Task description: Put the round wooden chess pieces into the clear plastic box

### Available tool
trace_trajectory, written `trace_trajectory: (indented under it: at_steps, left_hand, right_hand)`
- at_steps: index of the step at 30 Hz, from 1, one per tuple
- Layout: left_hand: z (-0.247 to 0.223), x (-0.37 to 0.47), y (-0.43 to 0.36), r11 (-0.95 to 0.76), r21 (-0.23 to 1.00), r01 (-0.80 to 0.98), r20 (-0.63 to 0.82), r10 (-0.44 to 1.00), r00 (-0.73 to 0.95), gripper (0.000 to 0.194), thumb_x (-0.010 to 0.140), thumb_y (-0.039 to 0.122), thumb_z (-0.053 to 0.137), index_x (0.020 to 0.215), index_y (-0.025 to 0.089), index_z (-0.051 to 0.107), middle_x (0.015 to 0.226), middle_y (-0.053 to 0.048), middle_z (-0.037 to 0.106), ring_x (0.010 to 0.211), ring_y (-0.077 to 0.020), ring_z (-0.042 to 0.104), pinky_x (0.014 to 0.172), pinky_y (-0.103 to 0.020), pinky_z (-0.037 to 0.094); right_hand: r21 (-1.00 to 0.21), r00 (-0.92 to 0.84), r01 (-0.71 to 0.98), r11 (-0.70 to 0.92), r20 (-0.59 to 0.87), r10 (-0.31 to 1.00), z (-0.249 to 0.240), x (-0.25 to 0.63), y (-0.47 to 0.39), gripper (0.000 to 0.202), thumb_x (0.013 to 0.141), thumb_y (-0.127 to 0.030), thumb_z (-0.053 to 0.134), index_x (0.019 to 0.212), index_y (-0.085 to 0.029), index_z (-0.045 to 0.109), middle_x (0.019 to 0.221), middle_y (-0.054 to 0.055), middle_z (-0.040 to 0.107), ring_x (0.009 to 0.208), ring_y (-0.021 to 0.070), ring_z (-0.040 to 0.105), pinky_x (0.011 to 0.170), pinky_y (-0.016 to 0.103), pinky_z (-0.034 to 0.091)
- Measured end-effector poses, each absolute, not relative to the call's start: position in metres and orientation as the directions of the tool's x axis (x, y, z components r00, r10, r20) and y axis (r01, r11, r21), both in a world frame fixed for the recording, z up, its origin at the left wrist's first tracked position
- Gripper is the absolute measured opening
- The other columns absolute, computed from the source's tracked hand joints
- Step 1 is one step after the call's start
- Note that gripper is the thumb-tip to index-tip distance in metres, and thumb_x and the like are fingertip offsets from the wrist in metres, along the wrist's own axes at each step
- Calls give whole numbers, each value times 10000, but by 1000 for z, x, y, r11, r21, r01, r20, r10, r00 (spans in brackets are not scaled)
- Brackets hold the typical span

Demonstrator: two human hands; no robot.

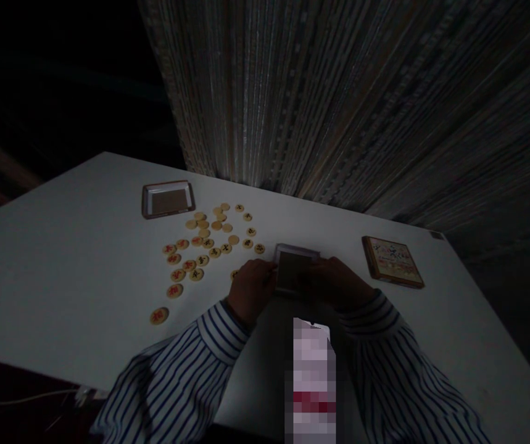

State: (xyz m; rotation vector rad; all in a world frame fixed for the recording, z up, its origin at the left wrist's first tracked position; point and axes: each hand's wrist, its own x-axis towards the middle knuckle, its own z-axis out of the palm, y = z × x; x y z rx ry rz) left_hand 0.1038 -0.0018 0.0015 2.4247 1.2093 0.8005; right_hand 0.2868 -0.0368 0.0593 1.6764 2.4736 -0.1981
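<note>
A small open box or tray [292, 268] with a pale rim and dark inside lies between my hands near the middle of the table. My left hand [253, 287] has its fingers closed on the left edge of this box. At the right side of the box is my right hand [336, 282], its fingers in deep shadow and hard to make out. Left of my hands, round wooden pieces [202, 260] with red or black characters lie scattered, several of them with blank faces up.
On the white table [84, 259], another open box [168, 199] sits at the back left. A box with a printed cover [393, 262] lies at the right. A lit phone [313, 364], its screen blurred, is near my body. A striped curtain [292, 111] hangs behind the table.
</note>
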Motion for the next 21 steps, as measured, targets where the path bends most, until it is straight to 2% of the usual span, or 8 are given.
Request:
trace_trajectory:
  at_steps: [7, 21]
  left_hand:
    - [2, 103, -2, -593, 515, 620, 333, 804, 492, 186, 805, 181, 513, 939, 156, 640, 839, -65, 661, 813, -194, 592, 725, -327, 488]
    - [-2, 103, -1, -596, 494, 633, 341, 802, 489, 180, 804, 188, 521, 931, 164, 646, 818, -60, 665, 791, -195, 596, 710, -322, 487]
  right_hand:
    - [-24, -329, 942, 335, -267, 906, 65, 284, -36, 175, 821, -249, 490, 807, -196, 656, 820, 37, 660, 731, 141, 573, 595, 252, 330]
    - [-36, -339, 938, 344, -294, 894, 63, 286, -36, 193, 832, -258, 472, 804, -213, 657, 824, 27, 657, 735, 135, 577, 595, 252, 328]
